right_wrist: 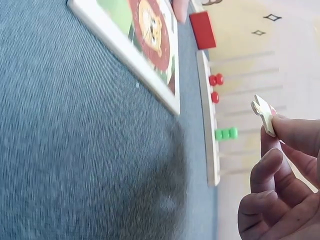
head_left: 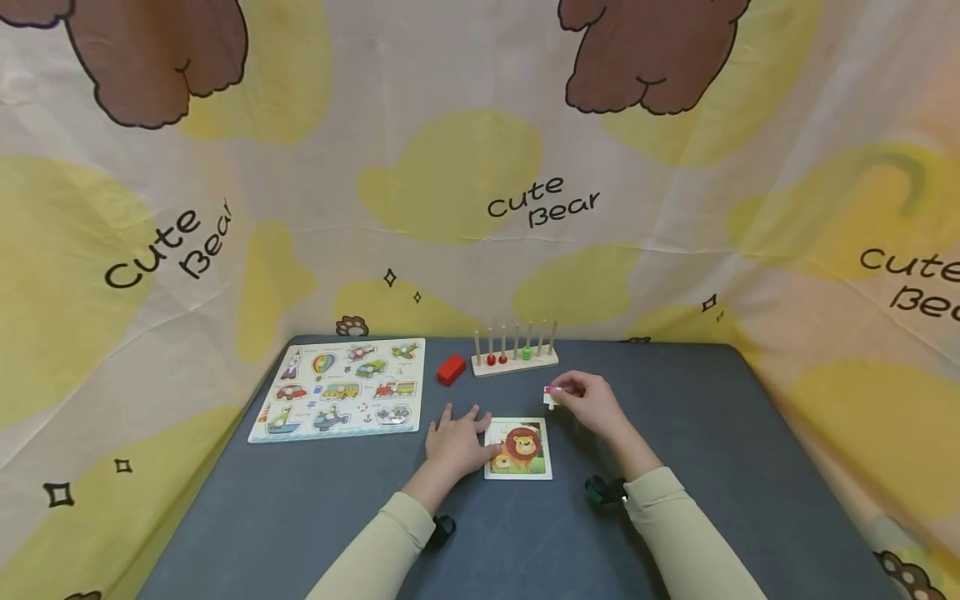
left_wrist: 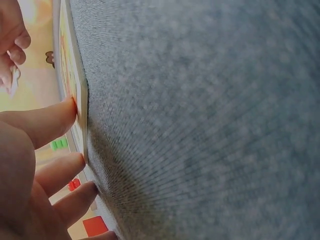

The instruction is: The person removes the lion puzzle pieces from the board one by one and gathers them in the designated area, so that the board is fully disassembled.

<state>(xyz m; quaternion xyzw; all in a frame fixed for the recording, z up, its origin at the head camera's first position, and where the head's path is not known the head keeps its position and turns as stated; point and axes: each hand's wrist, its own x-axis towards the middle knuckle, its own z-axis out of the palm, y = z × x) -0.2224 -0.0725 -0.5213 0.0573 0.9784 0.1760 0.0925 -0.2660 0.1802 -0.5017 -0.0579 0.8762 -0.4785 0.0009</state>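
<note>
A lion jigsaw puzzle (head_left: 522,450) in a white frame lies on the dark table. My left hand (head_left: 456,443) rests at its left edge with fingers spread; the thumb touches the frame's side, as the left wrist view also shows. Up and to the right of the puzzle, my right hand (head_left: 592,402) pinches a small puzzle piece (head_left: 552,395) between thumb and finger, raised above the table. In the right wrist view this piece (right_wrist: 263,114) shows a pale edge, a knob and a bit of pink; most of its printed face is turned away.
A vehicle picture board (head_left: 337,390) lies at the table's back left. Beside it sits a red block (head_left: 452,369). A wooden peg rack (head_left: 516,362) with red and green beads stands at the back edge, before a printed cloth (head_left: 450,175).
</note>
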